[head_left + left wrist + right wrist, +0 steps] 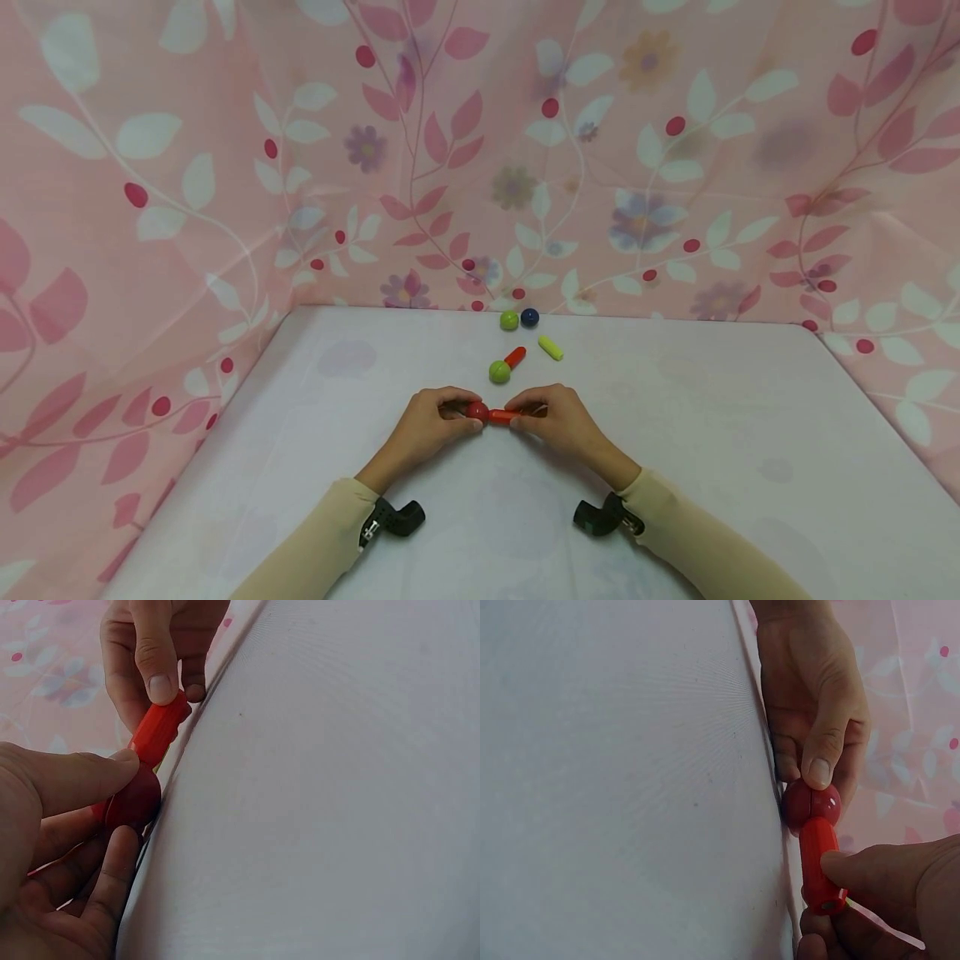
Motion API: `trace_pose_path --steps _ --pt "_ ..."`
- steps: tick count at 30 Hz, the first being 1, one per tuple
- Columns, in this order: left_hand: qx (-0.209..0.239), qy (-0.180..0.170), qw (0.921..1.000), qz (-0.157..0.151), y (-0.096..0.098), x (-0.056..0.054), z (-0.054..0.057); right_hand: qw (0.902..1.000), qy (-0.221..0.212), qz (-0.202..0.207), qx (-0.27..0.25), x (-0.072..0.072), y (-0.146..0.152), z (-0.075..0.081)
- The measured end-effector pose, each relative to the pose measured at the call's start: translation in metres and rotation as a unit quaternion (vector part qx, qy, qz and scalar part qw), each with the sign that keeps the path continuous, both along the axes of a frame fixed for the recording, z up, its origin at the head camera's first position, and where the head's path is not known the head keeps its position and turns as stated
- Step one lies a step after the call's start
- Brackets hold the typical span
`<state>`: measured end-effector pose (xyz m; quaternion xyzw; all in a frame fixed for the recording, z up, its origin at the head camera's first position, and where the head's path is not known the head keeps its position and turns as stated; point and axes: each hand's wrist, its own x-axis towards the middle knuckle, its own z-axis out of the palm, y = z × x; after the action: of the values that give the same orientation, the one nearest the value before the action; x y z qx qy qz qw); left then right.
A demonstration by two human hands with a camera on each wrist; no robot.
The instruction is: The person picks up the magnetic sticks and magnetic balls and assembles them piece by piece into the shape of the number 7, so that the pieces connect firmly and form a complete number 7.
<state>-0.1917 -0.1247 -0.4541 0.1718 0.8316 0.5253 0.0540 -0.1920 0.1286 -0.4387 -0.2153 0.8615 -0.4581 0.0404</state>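
Note:
Near the middle of the table, my left hand (433,418) pinches a dark red ball (812,804) between thumb and fingers. A seam line runs across the ball in the right wrist view. My right hand (558,419) grips a red ribbed stick (819,862) by its outer part, thumb on one side and fingers on the other. The stick's inner end meets the ball, so the two form one line between my hands. In the left wrist view the stick (156,733) slants up from the ball (135,799), which my left thumb and fingertips partly cover.
Just beyond my hands lies a green ball (499,372) with another red stick (515,357) against it. A yellow-green stick (551,347) lies farther right. At the back edge sit a second green ball (509,320) and a dark blue ball (529,317). Floral cloth (480,167) hangs behind the white table (675,400).

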Motion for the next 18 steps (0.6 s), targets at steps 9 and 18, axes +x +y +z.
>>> trace_pose_path --steps 9,18 --pt "0.000 0.002 1.0000 -0.001 0.0002 -0.0002 -0.0010 0.9999 -0.014 -0.007 -0.005 0.0001 0.0010 -0.0038" --pt "0.005 -0.002 1.0000 0.002 0.0006 -0.0008 -0.0017 0.9998 -0.013 -0.004 -0.016 -0.0010 0.0020 -0.0065"
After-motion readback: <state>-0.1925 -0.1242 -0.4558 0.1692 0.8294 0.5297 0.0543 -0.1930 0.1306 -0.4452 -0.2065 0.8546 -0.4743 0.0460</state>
